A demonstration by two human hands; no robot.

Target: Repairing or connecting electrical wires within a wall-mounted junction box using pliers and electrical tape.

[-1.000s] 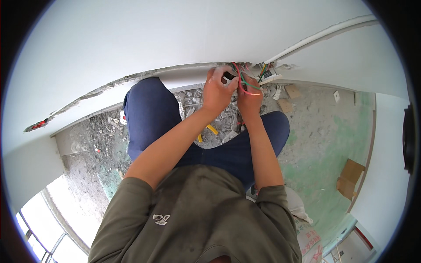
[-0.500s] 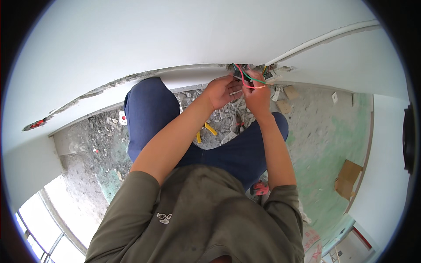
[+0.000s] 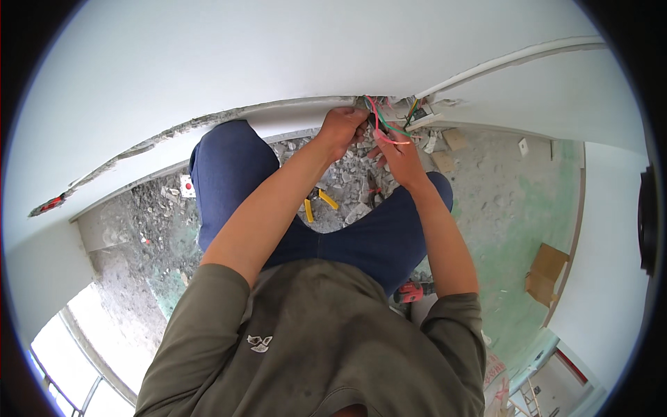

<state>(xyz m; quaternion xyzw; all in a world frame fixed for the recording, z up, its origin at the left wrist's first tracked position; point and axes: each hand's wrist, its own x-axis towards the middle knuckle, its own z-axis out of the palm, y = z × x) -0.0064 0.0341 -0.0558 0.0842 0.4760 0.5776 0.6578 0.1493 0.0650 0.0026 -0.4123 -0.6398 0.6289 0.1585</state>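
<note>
Both my hands are up at a broken-out opening (image 3: 396,104) in the white wall. My left hand (image 3: 340,132) is closed, fingers curled in, at the left side of the wires; whatever it pinches is hidden. Close beside it, my right hand (image 3: 403,154) is closed around a small dark piece (image 3: 376,125), too small to name, with its lower fingers partly spread. A pink wire (image 3: 377,115) and a green wire (image 3: 393,128) loop from the opening across my right hand. Some yellow wire (image 3: 412,111) shows to the right, near a small box (image 3: 422,113) at the wall.
Rubble (image 3: 340,182) covers the floor between my knees, with yellow-handled pliers (image 3: 328,199) and a dark tool with red (image 3: 374,189) on it. A red power tool (image 3: 410,292) lies by my right thigh. Cardboard (image 3: 547,272) leans at the right wall. A chiselled groove (image 3: 160,139) runs leftward along the wall.
My left hand's fingers, stretched out before, have curled in beside the wires. My right hand has shifted slightly left and down, with the dark piece now nearer its fingertips. The view has shifted slightly.
</note>
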